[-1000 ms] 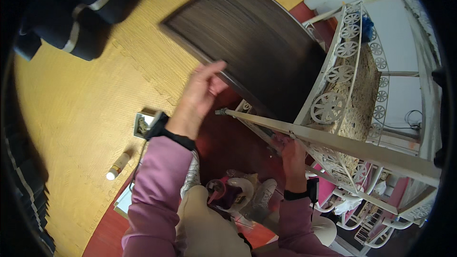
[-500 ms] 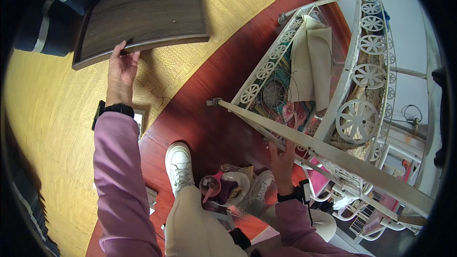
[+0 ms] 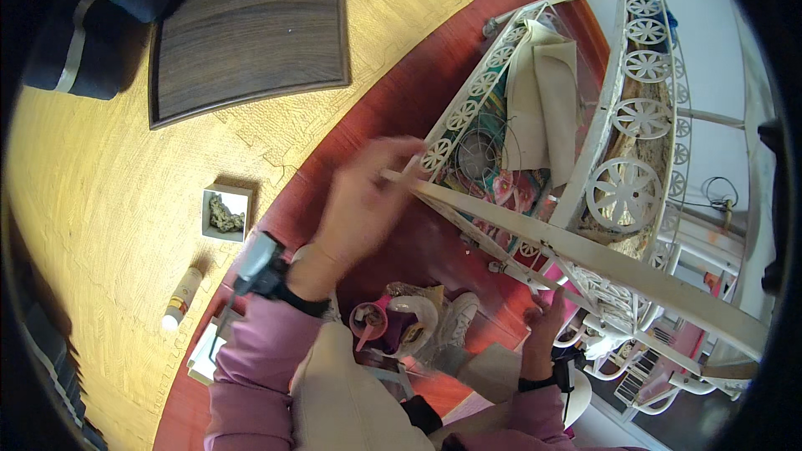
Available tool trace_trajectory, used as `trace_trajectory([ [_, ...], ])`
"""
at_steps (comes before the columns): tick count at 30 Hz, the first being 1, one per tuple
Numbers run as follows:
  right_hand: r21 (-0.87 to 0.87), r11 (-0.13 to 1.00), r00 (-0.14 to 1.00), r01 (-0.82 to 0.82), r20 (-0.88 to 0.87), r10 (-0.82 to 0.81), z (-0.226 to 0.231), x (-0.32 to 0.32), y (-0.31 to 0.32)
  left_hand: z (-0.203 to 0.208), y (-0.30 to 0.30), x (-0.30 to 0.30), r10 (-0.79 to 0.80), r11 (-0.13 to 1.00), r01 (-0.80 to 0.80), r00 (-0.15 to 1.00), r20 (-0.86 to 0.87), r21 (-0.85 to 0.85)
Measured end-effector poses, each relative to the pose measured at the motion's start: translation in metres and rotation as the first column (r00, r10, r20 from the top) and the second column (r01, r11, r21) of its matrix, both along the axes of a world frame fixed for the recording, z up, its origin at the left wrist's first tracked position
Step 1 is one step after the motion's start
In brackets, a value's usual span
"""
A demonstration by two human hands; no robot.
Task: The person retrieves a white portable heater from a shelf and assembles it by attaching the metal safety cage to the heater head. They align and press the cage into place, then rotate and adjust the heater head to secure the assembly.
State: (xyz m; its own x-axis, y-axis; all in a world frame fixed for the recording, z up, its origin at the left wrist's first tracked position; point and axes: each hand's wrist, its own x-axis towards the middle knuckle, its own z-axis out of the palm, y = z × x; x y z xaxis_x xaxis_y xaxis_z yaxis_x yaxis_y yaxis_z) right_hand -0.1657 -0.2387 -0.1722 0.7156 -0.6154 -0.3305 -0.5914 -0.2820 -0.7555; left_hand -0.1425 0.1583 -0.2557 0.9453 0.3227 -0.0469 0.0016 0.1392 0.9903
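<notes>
A white metal rack (image 3: 522,225) with flower-patterned sides and casters leans over at the right. My left hand (image 3: 368,200), blurred by motion, is at its near left corner post; whether its fingers close on it is unclear. Lower down, my right hand (image 3: 543,330) has its fingers at a lower rail of the rack, apparently gripping it. Inside the rack are a folded beige sheet (image 3: 541,104), a round wire piece (image 3: 480,154) and colourful printed material. A dark brown wooden tray (image 3: 251,38) lies flat on the yellow mat, away from both hands.
On the mat sit a small box (image 3: 225,212) with a grey-green lump inside and a white-capped bottle (image 3: 182,299). Near my shoes are a pink cup (image 3: 368,321) and plastic bags (image 3: 422,321). Dark blue bundles (image 3: 79,50) lie at the far left.
My left hand has let go of the tray, which now lies flat, and has moved right to the rack's corner. My right hand has shifted right and lower along the rack.
</notes>
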Motion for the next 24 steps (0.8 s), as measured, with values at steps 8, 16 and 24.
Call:
trace_trajectory([
  [8,-0.143,0.981,0.983,-0.135,0.103,0.15,-0.01,0.036,-0.025,0.027,-0.05,0.013,-0.224,0.958,0.171,0.948,0.226,0.232],
  [16,-0.064,0.996,0.981,-0.062,0.182,0.073,-0.035,0.101,-0.119,0.02,-0.103,0.024,-0.271,0.94,0.193,0.924,0.271,0.283],
  [24,0.005,1.0,0.989,0.029,0.144,-0.03,-0.019,0.066,-0.172,0.026,-0.145,-0.007,-0.448,0.858,0.336,0.86,0.245,0.388],
])
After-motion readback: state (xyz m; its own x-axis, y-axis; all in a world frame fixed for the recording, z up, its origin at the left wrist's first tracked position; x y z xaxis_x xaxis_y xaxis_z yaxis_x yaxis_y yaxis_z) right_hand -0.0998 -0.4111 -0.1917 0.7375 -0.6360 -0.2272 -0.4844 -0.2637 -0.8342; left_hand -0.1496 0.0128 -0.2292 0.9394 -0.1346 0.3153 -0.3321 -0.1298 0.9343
